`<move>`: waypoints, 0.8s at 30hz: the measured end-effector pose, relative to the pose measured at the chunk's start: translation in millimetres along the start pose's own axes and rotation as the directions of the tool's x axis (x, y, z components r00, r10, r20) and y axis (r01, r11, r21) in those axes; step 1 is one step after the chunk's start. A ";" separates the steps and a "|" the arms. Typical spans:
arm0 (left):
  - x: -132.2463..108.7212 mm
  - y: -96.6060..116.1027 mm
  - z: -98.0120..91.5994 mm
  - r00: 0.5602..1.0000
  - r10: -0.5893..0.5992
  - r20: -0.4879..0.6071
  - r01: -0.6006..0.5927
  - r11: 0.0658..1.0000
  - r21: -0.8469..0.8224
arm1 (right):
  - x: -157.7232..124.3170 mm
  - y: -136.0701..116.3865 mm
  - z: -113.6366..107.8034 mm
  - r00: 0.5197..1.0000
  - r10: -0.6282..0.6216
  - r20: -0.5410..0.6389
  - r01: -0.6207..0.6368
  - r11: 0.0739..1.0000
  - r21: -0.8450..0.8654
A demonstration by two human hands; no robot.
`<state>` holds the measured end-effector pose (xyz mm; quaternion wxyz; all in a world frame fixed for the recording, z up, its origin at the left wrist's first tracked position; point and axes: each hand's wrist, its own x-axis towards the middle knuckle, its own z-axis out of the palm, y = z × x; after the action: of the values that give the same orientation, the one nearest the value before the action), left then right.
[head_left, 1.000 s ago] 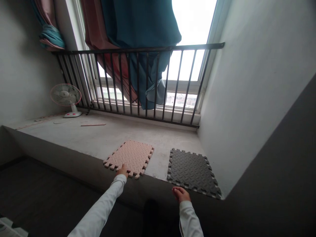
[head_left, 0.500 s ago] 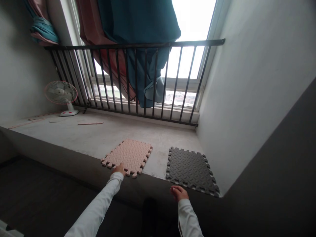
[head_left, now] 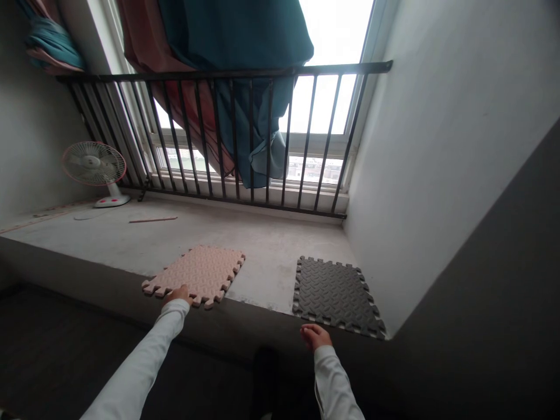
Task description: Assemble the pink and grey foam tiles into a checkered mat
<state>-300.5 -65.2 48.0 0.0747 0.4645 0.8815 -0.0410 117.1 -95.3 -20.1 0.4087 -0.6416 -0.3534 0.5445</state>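
A pink interlocking foam mat tile (head_left: pixel 203 271) lies over the front edge of the window ledge. My left hand (head_left: pixel 179 294) grips its near edge, thumb on top and the other fingers hidden beneath. To the right, a dark grey foam mat tile (head_left: pixel 335 294) rests flat in the corner beside the wall, apart from the pink one. Just below its near edge is my right hand (head_left: pixel 317 336), fingers curled together, with nothing visible in them.
A small fan (head_left: pixel 94 166) stands at the left end of the ledge (head_left: pixel 262 233). A thin stick (head_left: pixel 153 220) lies near it. Black railing (head_left: pixel 231 140) runs along the back before teal and pink curtains (head_left: pixel 236 35). A white wall (head_left: pixel 437 146) bounds the right side.
My left hand has slid the pink foam mat tile leftward along the ledge, away from the dark grey one. My right hand has stayed near the dark tile. The view has shifted slightly.
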 end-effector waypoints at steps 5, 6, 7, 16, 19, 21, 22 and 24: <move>4.5 -5.8 11.8 0.999 -0.025 0.043 0.026 0.999 -0.038 | -0.2 0.9 3.0 0.988 -0.091 -0.127 0.055 0.964 -0.260; 5.6 -6.7 16.8 0.999 -0.016 0.051 0.018 0.999 -0.041 | 0.5 0.0 1.2 0.985 -0.100 -0.144 0.056 0.957 -0.284; 6.8 -7.8 21.9 0.998 -0.007 0.055 0.010 0.999 -0.040 | 1.3 -1.2 -1.3 0.981 -0.109 -0.160 0.056 0.951 -0.304; 18.7 -20.4 35.7 0.992 0.116 0.046 -0.117 0.993 0.017 | -5.7 -9.1 1.2 0.836 -0.422 -0.351 0.050 0.695 -0.717; 18.7 -20.1 33.7 0.989 0.142 0.038 -0.143 0.989 0.032 | -9.4 -7.0 10.1 0.804 -0.484 -0.344 0.026 0.607 -0.794; 17.6 -18.7 32.1 0.988 0.146 0.039 -0.148 0.988 0.044 | -9.9 -7.0 13.1 0.801 -0.499 -0.332 0.017 0.573 -0.819; 16.8 -18.0 31.4 0.989 0.145 0.038 -0.146 0.988 0.046 | -9.7 -7.9 13.7 0.804 -0.497 -0.327 0.011 0.562 -0.827; 14.9 -17.7 30.4 0.989 0.144 0.035 -0.145 0.989 0.036 | -8.9 -11.4 13.3 0.826 -0.471 -0.310 -0.002 0.547 -0.837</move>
<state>-320.6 -67.4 15.5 0.0827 0.5278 0.8432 -0.0598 102.5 -96.7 -7.0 0.2192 -0.8173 -0.5279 0.0731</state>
